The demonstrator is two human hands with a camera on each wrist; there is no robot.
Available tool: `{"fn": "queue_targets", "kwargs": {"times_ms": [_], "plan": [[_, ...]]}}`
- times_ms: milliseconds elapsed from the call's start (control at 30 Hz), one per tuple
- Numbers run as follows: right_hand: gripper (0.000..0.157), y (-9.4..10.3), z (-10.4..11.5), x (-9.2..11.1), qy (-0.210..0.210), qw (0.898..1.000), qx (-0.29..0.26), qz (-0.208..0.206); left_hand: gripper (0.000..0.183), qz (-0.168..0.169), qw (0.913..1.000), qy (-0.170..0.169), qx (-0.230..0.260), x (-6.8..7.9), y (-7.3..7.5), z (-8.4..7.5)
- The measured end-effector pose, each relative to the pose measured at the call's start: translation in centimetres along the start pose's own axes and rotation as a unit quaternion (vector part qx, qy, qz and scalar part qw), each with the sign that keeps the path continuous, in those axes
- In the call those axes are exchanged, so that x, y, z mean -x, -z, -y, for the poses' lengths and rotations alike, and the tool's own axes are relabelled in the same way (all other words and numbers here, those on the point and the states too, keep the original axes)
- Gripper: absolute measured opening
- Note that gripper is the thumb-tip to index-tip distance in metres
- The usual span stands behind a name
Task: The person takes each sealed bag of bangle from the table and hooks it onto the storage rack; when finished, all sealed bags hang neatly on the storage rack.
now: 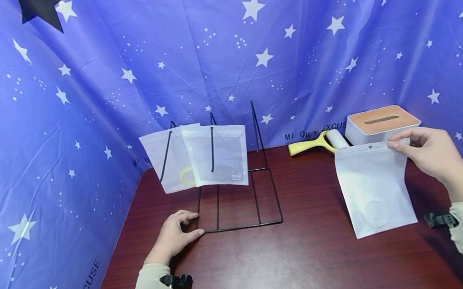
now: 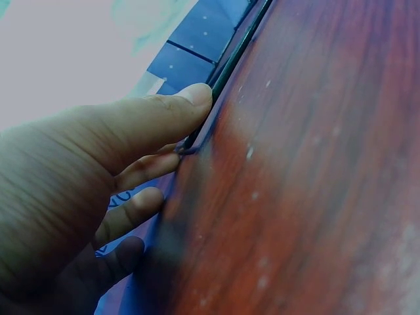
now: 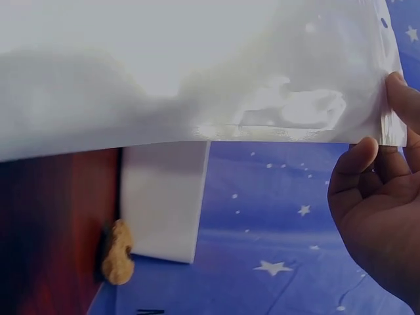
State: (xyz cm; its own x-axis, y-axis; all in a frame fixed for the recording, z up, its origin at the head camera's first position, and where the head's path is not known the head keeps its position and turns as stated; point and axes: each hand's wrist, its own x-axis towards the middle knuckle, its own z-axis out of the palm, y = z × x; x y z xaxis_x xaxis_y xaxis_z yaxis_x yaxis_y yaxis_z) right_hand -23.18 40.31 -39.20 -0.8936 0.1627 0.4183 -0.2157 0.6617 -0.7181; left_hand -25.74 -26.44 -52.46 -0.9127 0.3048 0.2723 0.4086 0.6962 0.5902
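My left hand [image 1: 175,234] grips the front-left corner of a black wire display rack [image 1: 276,193], thumb on the wire [image 2: 233,62] in the left wrist view. Two white zip pouches hang from the rack's hooks: the left pouch [image 1: 165,155] shows part of a yellow ring, and the right pouch [image 1: 230,152] overlaps it. The third hook [image 1: 255,125], at the right, is bare. Off to the right, my right hand [image 1: 435,152] pinches the top right corner of another white pouch [image 1: 374,182], which hangs upright. A round outline shows near its bottom, and a small hole at its top edge.
Behind the held pouch stands a white tissue box with a wooden lid [image 1: 380,121]. Beside it lies a yellow-handled lint roller [image 1: 311,144]. The right wrist view shows a tan, peanut-shaped thing [image 3: 119,254] by the box. A blue star-printed curtain [image 1: 215,41] surrounds the dark red table [image 1: 296,265].
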Motion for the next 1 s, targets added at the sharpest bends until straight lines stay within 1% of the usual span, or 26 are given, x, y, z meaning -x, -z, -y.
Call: {"fn": "queue_targets", "kwargs": {"times_ms": [133,267,433,567,867,1000], "plan": [[0.016,0.0,0.8,0.1,0.004,1.000,-0.013,-0.004,0.048,-0.001,1.0000,-0.006,-0.001,0.0,0.0,0.0],[0.016,0.0,1.9,0.3,0.007,0.999,-0.036,-0.006,0.048,-0.001,1.0000,-0.005,-0.001,0.0,0.1,0.0],[0.013,0.0,3.4,0.4,0.027,0.997,-0.068,-0.015,0.048,0.001,1.0000,-0.003,-0.001,0.0,0.1,-0.1],[0.011,0.0,4.2,0.5,0.040,0.995,-0.087,-0.023,0.048,0.004,1.0000,-0.001,-0.001,0.0,0.1,-0.1],[0.012,-0.5,5.7,0.5,0.067,0.991,-0.113,-0.038,0.048,-0.001,0.9999,-0.010,-0.008,0.0,0.0,0.1],[0.013,-0.9,6.3,0.5,0.073,0.988,-0.125,-0.046,0.048,0.001,0.9999,-0.007,-0.010,0.1,0.0,0.1]]}}
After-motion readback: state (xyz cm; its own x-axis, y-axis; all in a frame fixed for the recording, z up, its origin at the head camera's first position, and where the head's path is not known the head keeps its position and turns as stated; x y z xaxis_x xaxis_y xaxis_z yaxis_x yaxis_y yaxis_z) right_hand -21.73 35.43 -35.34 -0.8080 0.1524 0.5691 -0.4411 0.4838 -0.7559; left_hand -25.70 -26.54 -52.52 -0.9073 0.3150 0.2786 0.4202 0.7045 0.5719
